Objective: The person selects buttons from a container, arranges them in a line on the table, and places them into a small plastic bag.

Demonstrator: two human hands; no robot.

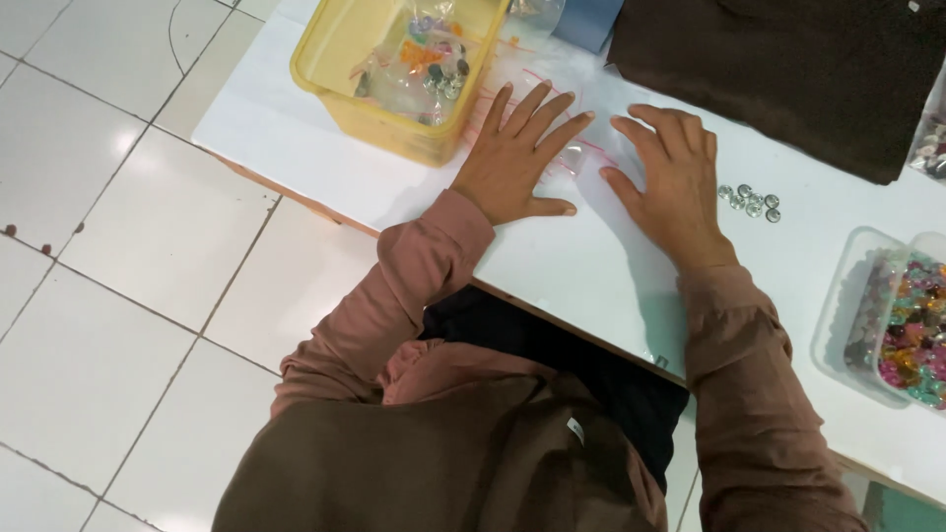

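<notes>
A white counter [591,266] runs slantwise from the upper left of the frame to the lower right, its near edge showing a thin wooden strip. Below and left of it lies a floor [118,296] of large pale glossy tiles with dark joints.

Both hands lie flat on the counter near the top centre of the frame, palms down and fingers spread wide, gripping nothing. The left hand [517,158] presses on a clear plastic bag [562,118] with red lines, which lies flat on the counter under and just beyond its fingers. The right hand [670,182] rests just beside it, its fingertips near the bag's edge; whether they touch the plastic cannot be told. Both arms wear dusty pink sleeves.

Just left of the left hand stands a yellow plastic tub [335,59], holding a clear bag of small mixed-coloured pieces [424,64]. Just right of the right hand, a small cluster of silvery round beads [751,200] lies on the bare counter. At the upper right a dark brown cloth [788,69] covers the counter. At the right edge of the frame sits a clear plastic box [847,296] with colourful beads [916,335] in pink, green and orange.
</notes>
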